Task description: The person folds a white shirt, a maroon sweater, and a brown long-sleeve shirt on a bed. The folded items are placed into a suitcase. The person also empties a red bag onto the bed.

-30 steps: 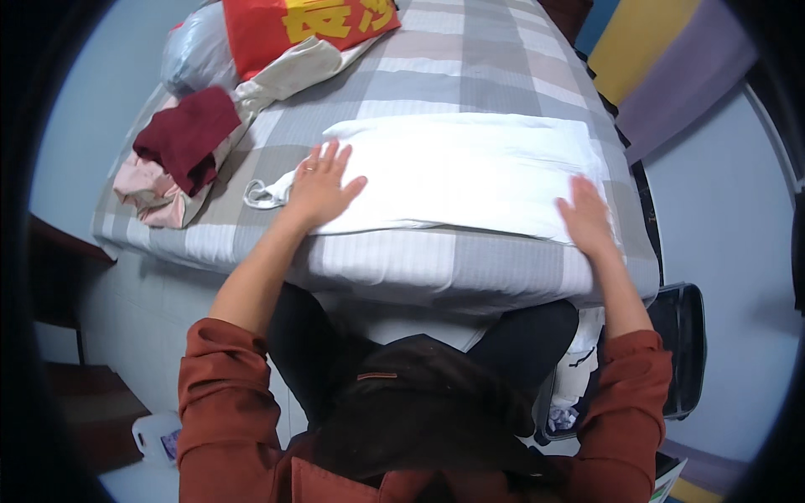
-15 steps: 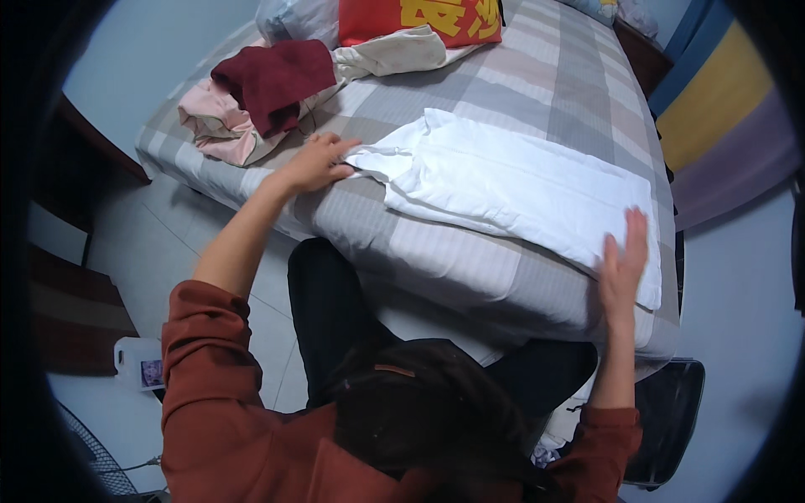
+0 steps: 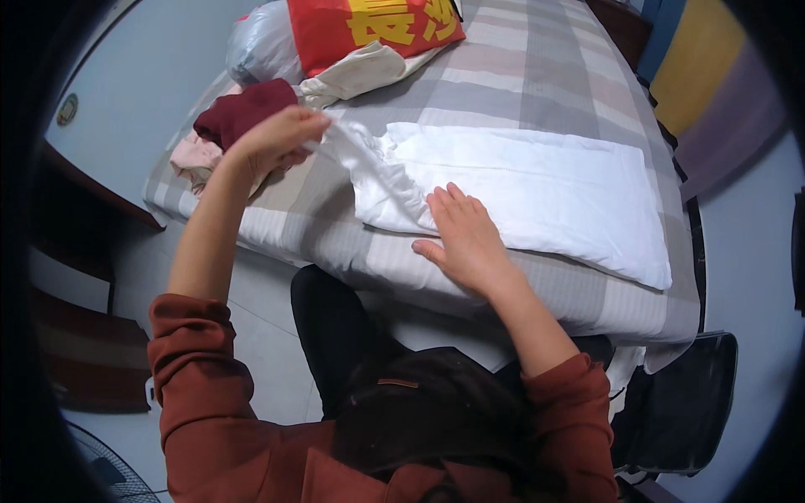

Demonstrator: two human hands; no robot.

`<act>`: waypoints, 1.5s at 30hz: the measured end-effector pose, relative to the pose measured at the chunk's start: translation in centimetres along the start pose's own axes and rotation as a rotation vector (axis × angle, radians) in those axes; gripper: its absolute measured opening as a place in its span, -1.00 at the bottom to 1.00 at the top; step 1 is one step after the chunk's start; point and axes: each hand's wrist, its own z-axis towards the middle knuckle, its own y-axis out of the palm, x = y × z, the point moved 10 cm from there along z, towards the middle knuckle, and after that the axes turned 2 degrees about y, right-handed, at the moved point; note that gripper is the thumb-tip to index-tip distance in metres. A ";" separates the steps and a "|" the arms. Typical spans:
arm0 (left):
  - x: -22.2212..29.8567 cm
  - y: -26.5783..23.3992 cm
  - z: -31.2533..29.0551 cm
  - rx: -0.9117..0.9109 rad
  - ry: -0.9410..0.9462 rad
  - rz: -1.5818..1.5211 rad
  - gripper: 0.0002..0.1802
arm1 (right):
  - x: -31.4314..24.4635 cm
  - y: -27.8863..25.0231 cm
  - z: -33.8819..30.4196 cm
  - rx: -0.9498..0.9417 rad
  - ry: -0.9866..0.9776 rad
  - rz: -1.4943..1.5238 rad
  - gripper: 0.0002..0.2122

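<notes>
A white garment [image 3: 537, 184], folded into a long strip, lies across the near part of the bed [image 3: 520, 88]. Its left end is bunched and wrinkled; whether this is a collar or a sleeve I cannot tell. My left hand [image 3: 285, 138] is closed on that end and holds it lifted off the sheet, stretched up to the left. My right hand [image 3: 465, 235] lies flat with fingers extended, pressing on the garment just right of the creased part. The garment's right end rests smooth and flat near the bed's right side.
Left of the garment sit a dark red cloth [image 3: 243, 113] and a pink garment [image 3: 194, 159]. Behind them are a plastic bag [image 3: 264, 46], a red bag [image 3: 323, 38] and a cream cloth [image 3: 360, 71]. A black case [image 3: 683, 411] stands at lower right, a fan [image 3: 105, 465] at lower left.
My left hand has lifted the garment's left end up and to the left. My right hand has moved left from the garment's right end to its creased part.
</notes>
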 end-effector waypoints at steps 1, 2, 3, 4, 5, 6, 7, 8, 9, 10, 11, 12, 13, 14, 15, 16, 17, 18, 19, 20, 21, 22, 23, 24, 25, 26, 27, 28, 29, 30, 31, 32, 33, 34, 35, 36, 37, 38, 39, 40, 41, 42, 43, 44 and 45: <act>3.7 1.1 -0.2 0.037 0.101 0.051 -0.68 | 0.0 -0.3 -0.6 0.027 0.005 -0.015 -0.39; 7.4 2.4 -0.6 0.076 0.202 0.103 -0.62 | -0.1 -0.6 -1.0 0.052 0.020 -0.019 -0.40; 10.8 3.8 -0.9 0.087 0.324 0.214 -0.62 | -0.4 -1.0 -1.5 0.075 0.033 -0.024 -0.41; 13.7 5.2 -1.5 0.106 0.437 0.327 -0.63 | -0.9 -1.4 -1.8 0.097 0.037 -0.020 -0.42; 16.0 7.3 -1.2 0.050 0.490 0.341 -0.63 | -1.1 -1.9 -2.0 0.117 0.052 0.016 -0.44; 18.2 9.9 -0.6 -0.011 0.555 0.354 -0.64 | -0.7 -2.1 -2.4 0.113 0.095 0.007 -0.43; 20.1 12.3 -0.6 -0.035 0.592 0.373 -0.66 | -0.6 -2.2 -2.8 0.109 0.132 0.003 -0.43; 21.6 14.6 -0.6 -0.052 0.622 0.396 -0.67 | -0.7 -2.4 -3.2 0.104 0.161 0.008 -0.42; 22.6 17.3 0.3 -0.128 0.607 0.375 -0.67 | -0.5 -2.4 -3.6 0.089 0.184 0.033 -0.42; 23.4 20.0 1.3 -0.205 0.588 0.357 -0.66 | -0.6 -2.9 -4.0 0.127 0.180 0.037 -0.43; 24.1 22.4 2.2 -0.235 0.592 0.342 -0.66 | -0.5 -3.3 -4.5 0.166 0.180 0.039 -0.43; 24.2 24.7 3.2 -0.261 0.592 0.329 -0.66 | -0.7 -3.7 -4.9 0.204 0.176 0.045 -0.44; 23.8 27.2 4.3 -0.325 0.576 0.303 -0.66 | -0.7 -3.5 -5.4 0.202 0.189 0.064 -0.42; 23.5 29.7 5.2 -0.399 0.569 0.276 -0.65 | -0.4 -3.6 -5.8 0.217 0.201 0.065 -0.42; 23.0 31.8 4.8 -0.474 0.516 0.233 -0.64 | -0.1 -3.7 -6.3 0.231 0.209 0.070 -0.41; 22.6 33.8 3.8 -0.622 0.517 0.211 -0.60 | 0.1 -3.9 -6.7 0.244 0.215 0.075 -0.41; 23.2 33.7 3.3 -0.565 0.617 0.207 -0.60 | 0.1 -4.3 -7.0 0.276 0.221 0.080 -0.43; 23.9 32.7 1.8 -0.510 0.714 0.201 -0.60 | 0.4 -4.5 -7.4 0.276 0.218 0.093 -0.46; 24.6 30.1 1.9 -0.355 0.887 0.230 -0.60 | 0.1 -4.5 -7.8 0.275 0.203 0.122 -0.48; 25.0 27.4 2.1 -0.204 1.063 0.257 -0.59 | 0.1 -4.7 -8.0 0.279 0.195 0.145 -0.50; 24.4 24.7 2.7 -0.117 1.069 0.204 -0.63 | 0.2 -5.9 -8.4 0.359 0.186 0.204 -0.56; 23.4 21.8 3.1 -0.026 1.076 0.143 -0.67 | 0.5 -6.4 -8.8 0.384 0.167 0.290 -0.62; 20.6 19.9 4.2 0.102 0.971 0.327 -0.70 | 0.5 -6.5 -9.2 0.396 0.120 0.387 -0.66; 17.1 18.1 5.1 0.236 0.847 0.508 -0.73 | 0.5 -6.5 -9.5 0.402 0.066 0.493 -0.70; 14.0 17.8 5.3 0.254 0.787 0.562 -0.76 | 1.0 -7.2 -9.7 0.412 0.076 0.544 -0.71; 11.5 18.0 4.9 0.269 0.731 0.610 -0.79 | 1.6 -8.4 -9.6 0.422 0.089 0.588 -0.72; 10.8 19.3 3.1 0.218 0.840 0.555 -0.78 | 2.1 -9.6 -9.3 0.435 0.106 0.627 -0.73; 10.3 20.4 1.3 0.167 0.940 0.496 -0.78 | 1.8 -11.0 -8.4 0.446 0.082 0.608 -0.74; 10.1 21.4 0.1 0.134 1.025 0.494 -0.73 | 1.6 -12.4 -6.8 0.456 0.059 0.589 -0.74; 10.2 22.4 -0.9 0.103 1.109 0.490 -0.68 | 1.4 -13.2 -5.1 0.465 0.033 0.570 -0.74; 9.7 23.9 -0.9 0.031 1.170 0.497 -0.45 | 2.1 -11.7 -3.4 0.529 0.145 0.313 -0.72; 8.6 24.9 0.0 0.065 1.162 0.624 -0.39 | 2.7 -8.1 -1.2 0.585 0.252 0.062 -0.69; 7.2 26.0 1.1 0.100 1.145 0.746 -0.33 | 3.9 -6.1 0.6 0.504 0.283 -0.027 -0.66; 7.2 26.7 1.3 -0.017 1.097 0.633 -0.27 | 5.5 -4.4 2.3 0.427 0.313 -0.128 -0.64; 7.0 27.2 1.5 -0.119 1.038 0.517 -0.21 | 7.9 -3.0 3.6 0.224 0.270 -0.063 -0.63; 7.5 28.2 2.1 -0.153 0.910 0.667 -0.20 | 10.1 -1.8 3.4 0.027 0.243 -0.009 -0.61; 7.4 28.5 2.5 -0.174 0.760 0.819 -0.19 | 10.9 -1.7 2.7 0.001 0.195 -0.045 -0.58; 6.3 28.4 3.1 -0.194 0.605 0.966 -0.17 | 11.7 -1.5 2.0 -0.026 0.148 -0.081 -0.56; 6.4 28.3 3.0 -0.115 0.670 0.929 -0.14 | 12.3 -1.5 1.3 -0.059 0.096 -0.121 -0.53; 6.0 28.4 3.0 -0.108 0.662 0.942 -0.14 | 12.6 -1.8 0.6 -0.046 0.064 -0.171 -0.55; 5.6 28.5 3.1 -0.102 0.655 0.954 -0.14 | 12.8 -2.0 -0.1 -0.034 0.032 -0.221 -0.57; 5.6 28.3 3.3 -0.087 0.649 0.971 -0.14 | 13.0 -2.4 -0.4 -0.015 -0.008 -0.275 -0.58; 5.6 28.3 3.2 -0.077 0.652 0.966 -0.15 | 14.5 -2.1 -0.7 -0.077 0.076 -0.243 -0.55; 5.7 28.2 3.1 -0.068 0.657 0.960 -0.16 | 15.4 -2.4 -1.0 -0.097 0.099 -0.285 -0.54; 5.8 28.1 2.9 -0.058 0.658 0.954 -0.17 | 16.1 -2.9 -1.4 -0.117 0.118 -0.325 -0.53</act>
